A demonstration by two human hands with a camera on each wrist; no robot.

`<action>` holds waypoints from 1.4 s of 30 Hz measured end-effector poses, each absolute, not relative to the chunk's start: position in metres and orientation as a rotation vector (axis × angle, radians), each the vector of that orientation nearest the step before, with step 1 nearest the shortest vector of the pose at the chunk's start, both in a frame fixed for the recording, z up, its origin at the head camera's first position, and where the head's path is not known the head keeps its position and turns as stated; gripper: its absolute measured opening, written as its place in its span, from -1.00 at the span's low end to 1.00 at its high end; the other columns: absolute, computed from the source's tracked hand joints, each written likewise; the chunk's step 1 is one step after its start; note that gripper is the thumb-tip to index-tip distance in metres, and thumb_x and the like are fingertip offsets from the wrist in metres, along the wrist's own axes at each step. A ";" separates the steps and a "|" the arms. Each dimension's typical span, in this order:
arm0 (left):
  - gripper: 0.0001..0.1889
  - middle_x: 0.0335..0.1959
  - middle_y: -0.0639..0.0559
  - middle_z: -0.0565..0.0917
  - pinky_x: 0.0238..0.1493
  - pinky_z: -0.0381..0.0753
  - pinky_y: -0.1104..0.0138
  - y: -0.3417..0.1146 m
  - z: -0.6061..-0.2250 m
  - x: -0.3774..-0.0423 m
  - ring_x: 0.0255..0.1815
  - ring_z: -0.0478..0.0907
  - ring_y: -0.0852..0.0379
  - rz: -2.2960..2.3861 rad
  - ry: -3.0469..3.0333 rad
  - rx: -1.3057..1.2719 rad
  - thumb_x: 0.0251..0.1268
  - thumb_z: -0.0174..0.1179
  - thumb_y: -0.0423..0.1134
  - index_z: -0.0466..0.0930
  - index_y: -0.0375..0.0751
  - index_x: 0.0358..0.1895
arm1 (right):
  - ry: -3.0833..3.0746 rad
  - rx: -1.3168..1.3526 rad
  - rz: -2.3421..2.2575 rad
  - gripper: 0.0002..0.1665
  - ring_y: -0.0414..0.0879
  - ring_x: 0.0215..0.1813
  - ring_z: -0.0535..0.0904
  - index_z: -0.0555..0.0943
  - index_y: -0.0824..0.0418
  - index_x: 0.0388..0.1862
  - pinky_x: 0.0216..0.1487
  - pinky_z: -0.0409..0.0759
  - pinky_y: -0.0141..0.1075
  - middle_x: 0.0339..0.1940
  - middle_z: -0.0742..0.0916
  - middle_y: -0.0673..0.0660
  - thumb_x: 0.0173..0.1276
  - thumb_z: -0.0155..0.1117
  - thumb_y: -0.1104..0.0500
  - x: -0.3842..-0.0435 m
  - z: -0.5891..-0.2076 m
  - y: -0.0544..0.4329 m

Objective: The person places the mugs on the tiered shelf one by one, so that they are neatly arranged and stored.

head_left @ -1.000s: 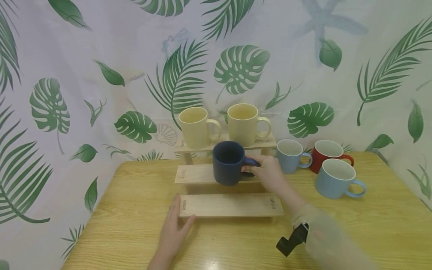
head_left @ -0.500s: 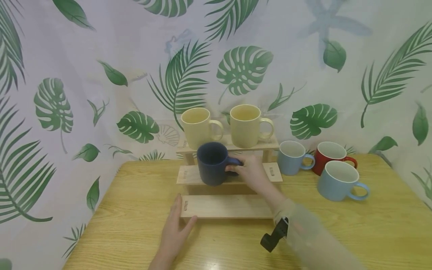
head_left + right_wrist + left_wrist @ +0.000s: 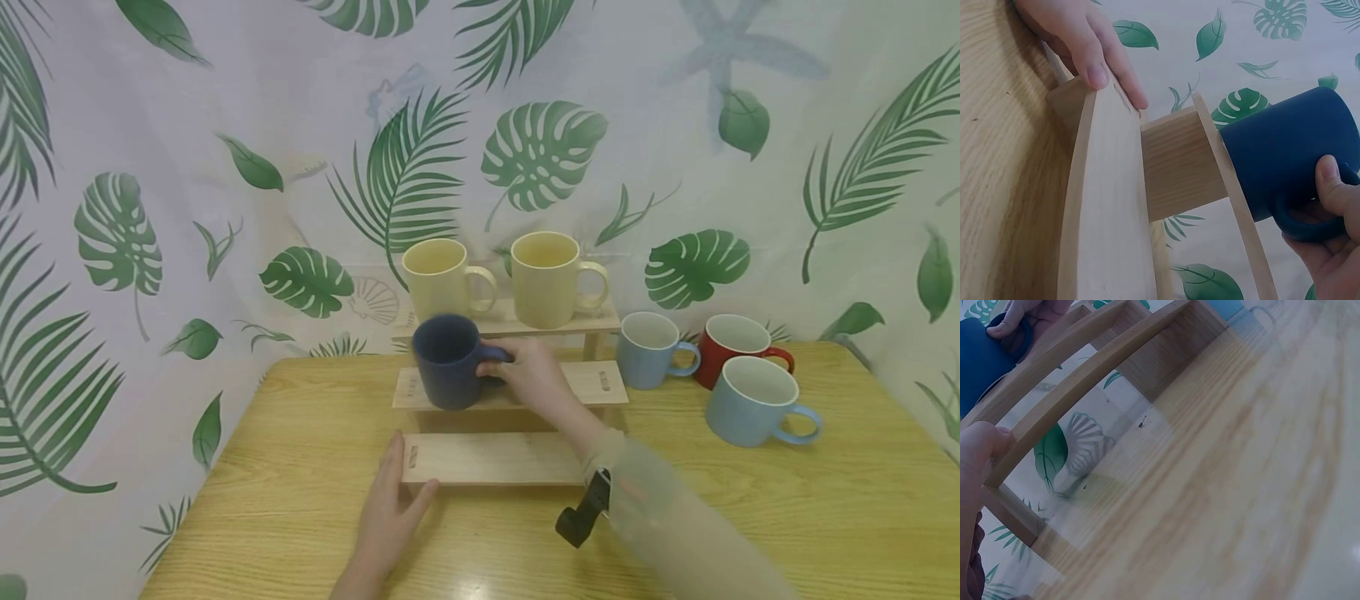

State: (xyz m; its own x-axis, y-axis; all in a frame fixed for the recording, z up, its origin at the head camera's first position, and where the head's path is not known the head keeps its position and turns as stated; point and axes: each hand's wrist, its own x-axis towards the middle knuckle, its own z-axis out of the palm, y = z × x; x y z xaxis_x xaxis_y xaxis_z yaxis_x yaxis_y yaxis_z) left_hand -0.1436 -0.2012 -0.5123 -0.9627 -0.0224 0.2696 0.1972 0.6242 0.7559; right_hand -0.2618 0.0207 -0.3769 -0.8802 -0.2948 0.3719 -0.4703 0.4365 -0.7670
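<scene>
My right hand [image 3: 531, 372] pinches the handle of a dark blue mug [image 3: 1297, 144], thumb on top and fingers beneath. Upright, the mug is at the left part of the middle tier of a wooden three-tier stand [image 3: 495, 458]; its base appears to touch the board. My left hand [image 3: 390, 508] holds the left end of the lowest tier, with the thumb [image 3: 988, 440] on the front edge and the other fingers along the end. On the top tier stand two cream mugs, a left one [image 3: 435, 287] and a right one [image 3: 545, 287], handles pointing right.
Right of the stand, a light blue mug [image 3: 647, 354], a red mug [image 3: 708, 354] and another light blue mug [image 3: 742, 408] stand on the wooden table [image 3: 285, 467]. Behind the table hangs a leaf-patterned cloth [image 3: 285, 108]. A black wrist camera [image 3: 581, 512] sits on my right wrist.
My right hand has moved the dark blue mug leftward along the middle tier, from near its centre to its left part. The left hand keeps its place on the stand.
</scene>
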 end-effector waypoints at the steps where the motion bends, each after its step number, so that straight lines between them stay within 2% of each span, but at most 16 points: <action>1: -0.10 0.52 -0.14 -0.01 0.45 -0.09 -0.02 -0.201 -0.512 -0.143 0.50 -0.07 -0.11 -1.258 -2.599 -0.137 0.31 0.12 0.15 -0.11 -0.24 0.52 | -2.502 0.679 1.428 -0.55 0.03 0.02 0.64 0.71 0.27 -0.07 0.08 0.59 -0.13 -0.11 0.74 0.16 0.00 0.48 0.18 -0.262 -0.377 0.020; 13: -0.10 0.53 -0.12 -0.01 0.45 -0.09 -0.04 -0.201 -0.511 -0.142 0.50 -0.07 -0.14 -1.282 -2.609 -0.109 0.31 0.10 0.18 -0.11 -0.20 0.53 | -2.596 0.674 1.430 -0.58 -0.01 0.09 0.61 0.71 0.21 -0.06 0.16 0.52 -0.15 -0.04 0.73 0.10 0.05 0.46 0.13 -0.267 -0.372 0.016; 33: -0.10 0.52 -0.16 -0.02 0.44 -0.09 -0.07 -0.201 -0.514 -0.143 0.49 -0.06 -0.17 -1.273 -2.591 -0.139 0.32 0.13 0.14 -0.11 -0.23 0.52 | -2.631 0.634 1.408 -0.51 0.02 0.09 0.59 0.70 0.19 -0.02 0.17 0.50 -0.12 -0.01 0.73 0.11 0.02 0.51 0.11 -0.267 -0.375 0.019; 38: -0.10 0.52 -0.16 -0.02 0.44 -0.09 -0.06 -0.201 -0.514 -0.143 0.50 -0.07 -0.17 -1.271 -2.596 -0.137 0.32 0.12 0.14 -0.11 -0.24 0.52 | -2.589 0.667 1.470 -0.44 -0.01 0.12 0.58 0.67 0.15 0.04 0.22 0.46 -0.12 0.01 0.72 0.08 -0.01 0.53 0.09 -0.265 -0.379 0.024; 42: -0.10 0.53 -0.12 -0.02 0.45 -0.10 -0.03 -0.201 -0.514 -0.144 0.50 -0.07 -0.12 -1.290 -2.599 -0.118 0.31 0.12 0.16 -0.11 -0.20 0.53 | -2.566 0.660 1.627 -0.35 -0.02 0.07 0.62 0.60 0.17 0.16 0.12 0.56 -0.20 0.02 0.71 0.12 0.01 0.53 0.13 -0.261 -0.382 0.034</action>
State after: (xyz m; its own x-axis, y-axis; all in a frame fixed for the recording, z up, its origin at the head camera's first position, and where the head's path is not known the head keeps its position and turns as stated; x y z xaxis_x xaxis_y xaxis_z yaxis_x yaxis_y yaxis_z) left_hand -0.1436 -0.2007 -0.5140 -0.9686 -0.0326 0.2464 0.1765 0.6076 0.7744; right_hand -0.2607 0.0341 -0.3818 -0.9093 -0.3337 0.2486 -0.3672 0.3623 -0.8567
